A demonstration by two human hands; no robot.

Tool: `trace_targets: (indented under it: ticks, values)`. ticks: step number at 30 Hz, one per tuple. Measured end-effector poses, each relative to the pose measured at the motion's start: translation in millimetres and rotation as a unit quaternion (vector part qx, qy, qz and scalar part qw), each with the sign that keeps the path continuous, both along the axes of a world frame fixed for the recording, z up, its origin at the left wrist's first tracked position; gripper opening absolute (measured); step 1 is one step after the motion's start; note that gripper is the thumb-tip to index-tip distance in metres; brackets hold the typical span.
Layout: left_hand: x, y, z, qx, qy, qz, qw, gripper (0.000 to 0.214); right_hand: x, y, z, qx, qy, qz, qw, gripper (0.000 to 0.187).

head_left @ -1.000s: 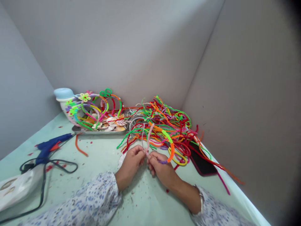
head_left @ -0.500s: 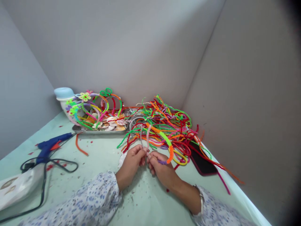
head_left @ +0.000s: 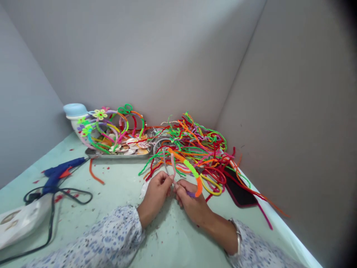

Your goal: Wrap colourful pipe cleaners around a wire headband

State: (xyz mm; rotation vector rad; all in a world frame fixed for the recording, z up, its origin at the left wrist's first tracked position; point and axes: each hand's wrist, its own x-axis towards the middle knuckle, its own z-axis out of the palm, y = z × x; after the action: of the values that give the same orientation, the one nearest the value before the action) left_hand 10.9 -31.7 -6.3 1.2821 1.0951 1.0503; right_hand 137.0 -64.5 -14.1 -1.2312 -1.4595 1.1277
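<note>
My left hand (head_left: 155,194) and my right hand (head_left: 192,203) meet at the middle of the pale green table (head_left: 117,208), fingers pinched together. Between them they hold a hoop wrapped in fuzzy wire (head_left: 187,166), with orange and green sections arching up and right and a pink, thin bare end by my left fingers. A purple bit shows at my right fingertips. Just beyond lies a big tangled pile of coloured fuzzy wires (head_left: 200,149).
A metal tray (head_left: 117,153) with finished coloured hoops and round discs stands at the back left, a white jar with a blue lid (head_left: 74,116) behind it. A blue glue gun (head_left: 60,172) with black cord lies left. A dark phone (head_left: 240,191) lies right, by the grey wall.
The hoop has tipped a little to the left and lower between my hands. My left fingers have shifted slightly along its thin end. Both hands stay in place.
</note>
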Motion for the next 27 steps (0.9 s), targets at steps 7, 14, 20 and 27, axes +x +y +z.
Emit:
trace_targets:
  ticks: [7, 14, 20, 27]
  values:
    - [0.3, -0.3, 0.0, -0.002, 0.008, 0.020, 1.000, 0.023, 2.2, -3.0, 5.7, 0.053, -0.080, -0.001, 0.995, 0.022]
    - [1.6, 0.3, -0.4, -0.004, 0.001, 0.058, 0.998, 0.012, 1.8, -4.2, 6.6, 0.147, -0.210, -0.019, 0.966, 0.019]
    - [0.1, -1.7, 0.3, 0.025, 0.055, 0.096, 0.994, 0.009, 1.0, -3.7, 2.1, 0.187, -0.292, -0.015, 0.938, 0.019]
    - [0.3, -0.7, 0.6, 0.024, 0.031, 0.080, 0.996, 0.010, 1.6, -4.4, 5.5, 0.158, -0.245, -0.018, 0.956, 0.019]
